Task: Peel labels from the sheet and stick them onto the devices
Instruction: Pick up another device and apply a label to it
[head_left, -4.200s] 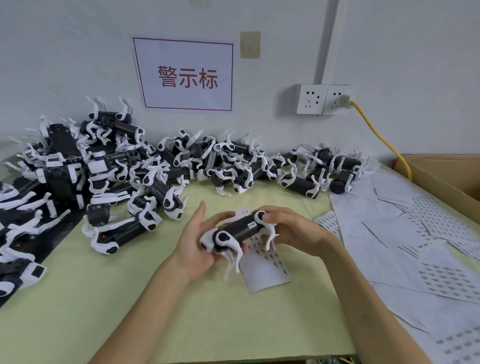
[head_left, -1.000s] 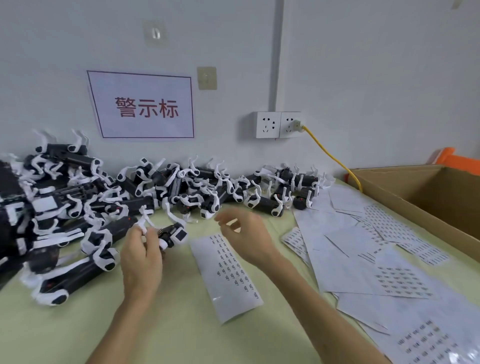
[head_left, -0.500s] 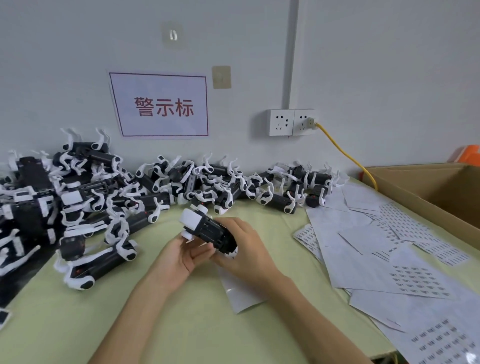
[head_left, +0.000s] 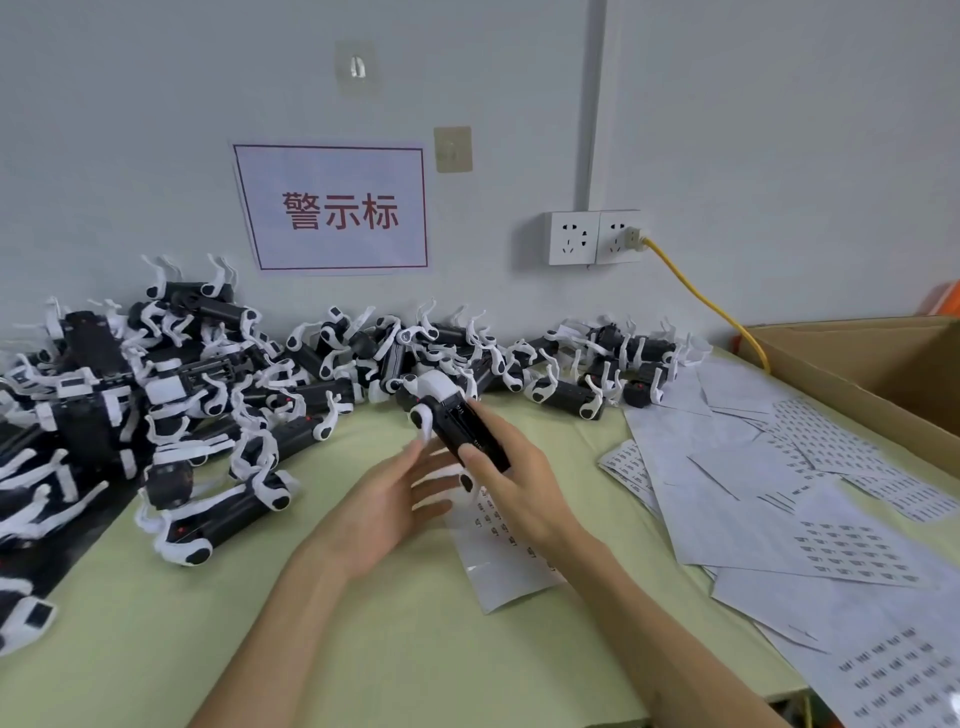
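Device, black-bodied with a white head and white legs, sits in the right grip. The thumb is laid on top of the black body and the fingers are curled round its far side. The white end points away from the person and is raised off the counter. The left grip lies just left of the right one, palm up, fingers straight and spread, holding nothing. Its fingertips come up to a white leg of the device; whether they touch it cannot be told. The label sheet lies flat on the counter beneath the right grip and wrist, with rows of small labels on it. Beyond and left of both grips, a pile of devices lies against the wall. Right of the right grip, loose sheets overlap, with a cardboard box past them.
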